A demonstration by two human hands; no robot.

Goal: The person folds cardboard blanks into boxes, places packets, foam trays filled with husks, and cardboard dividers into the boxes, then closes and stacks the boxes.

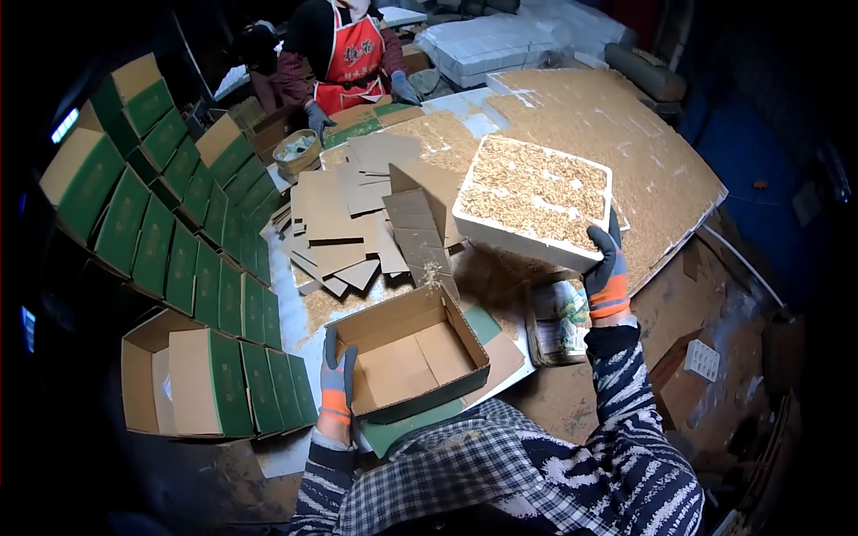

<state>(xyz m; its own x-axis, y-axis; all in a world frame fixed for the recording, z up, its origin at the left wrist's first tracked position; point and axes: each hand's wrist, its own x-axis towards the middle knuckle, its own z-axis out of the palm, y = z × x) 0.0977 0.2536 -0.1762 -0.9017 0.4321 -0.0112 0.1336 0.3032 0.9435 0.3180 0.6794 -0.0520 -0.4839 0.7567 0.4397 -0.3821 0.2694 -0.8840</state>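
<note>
Left hand (337, 380) grips an open carton (416, 359), not yet filled, at the tabletop's (293, 326) near edge — right hand (609, 268) holds a foam tray (516, 240) full of flakes (536, 183); assembled green boxes (156, 234) line the left edge.

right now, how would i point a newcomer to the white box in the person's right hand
Start at the broad tan flake-covered surface, right of centre. Before its near left part, the right hand, gloved grey and orange, grips the white box at its near right corner. Pale walls and a filling of tan flakes distinguish it from the brown-and-green carton below left.
</note>
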